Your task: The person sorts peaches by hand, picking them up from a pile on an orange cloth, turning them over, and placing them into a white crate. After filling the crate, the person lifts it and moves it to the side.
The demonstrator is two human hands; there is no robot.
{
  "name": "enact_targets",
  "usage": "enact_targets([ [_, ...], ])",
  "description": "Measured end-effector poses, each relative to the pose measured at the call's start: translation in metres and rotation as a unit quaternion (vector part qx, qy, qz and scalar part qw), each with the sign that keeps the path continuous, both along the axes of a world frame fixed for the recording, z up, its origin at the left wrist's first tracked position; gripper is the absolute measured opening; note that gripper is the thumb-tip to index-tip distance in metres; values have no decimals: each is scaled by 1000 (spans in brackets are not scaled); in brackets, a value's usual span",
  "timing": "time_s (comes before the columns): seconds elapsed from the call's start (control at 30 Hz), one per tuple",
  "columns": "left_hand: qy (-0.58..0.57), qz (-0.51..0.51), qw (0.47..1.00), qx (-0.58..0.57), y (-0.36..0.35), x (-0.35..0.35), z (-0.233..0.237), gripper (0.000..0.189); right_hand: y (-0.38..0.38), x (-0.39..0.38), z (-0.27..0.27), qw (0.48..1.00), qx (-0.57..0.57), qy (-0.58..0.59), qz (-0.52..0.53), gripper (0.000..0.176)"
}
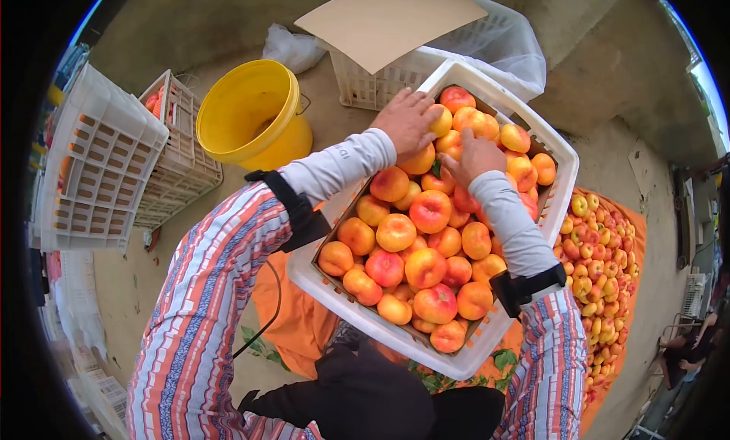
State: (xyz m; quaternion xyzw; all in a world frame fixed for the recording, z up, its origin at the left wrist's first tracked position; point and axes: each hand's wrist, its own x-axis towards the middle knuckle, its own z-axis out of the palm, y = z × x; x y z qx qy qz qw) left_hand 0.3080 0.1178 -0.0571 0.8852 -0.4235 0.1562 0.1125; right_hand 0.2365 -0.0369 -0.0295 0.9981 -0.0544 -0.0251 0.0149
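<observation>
Striped shirt (201,288) is being worn with grey undersleeves (338,166) (left bearing lettering), black straps (283,193) and dark trousers (365,394); black cable (267,326) is showing.

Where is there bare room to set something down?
Bare floor between the striped left sleeve and white crates; a narrower gap between yellow bucket and rear crate. Crowded: full fruit crate, under left hand and right hand.

Upper fruit (430,212) is hiding the lower layers in the white crate (456,365). At upper centre, a cardboard sheet (388,22) is running past the frame's top and covering part of another crate (365,87). A dark patch (265,126) inside the yellow bucket (287,147) is showing too dimly to identify. At lower right, a person (688,356) is blurring.
</observation>
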Motion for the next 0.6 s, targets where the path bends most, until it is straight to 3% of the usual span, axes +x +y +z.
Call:
enact_targets([
  [0.1,26,9,998,57,-14,1,-3,52,2,4,-12,1000,11,-29,-6,55],
  [0.33,27,-31,998,56,-16,6,-5,51,-9,-2,-11,996,12,-79,39,52],
  [0.43,-10,-68,995,71,-20,4,-5,49,-21,-11,-13,990,5,-98,105,46],
  [0.53,2,-75,994,74,-22,2,-4,49,-39,-1,2,994,77,-73,30,38],
  [0.6,22,-73,995,66,-22,3,-4,49,-50,8,-5,979,95,-173,44,29],
])
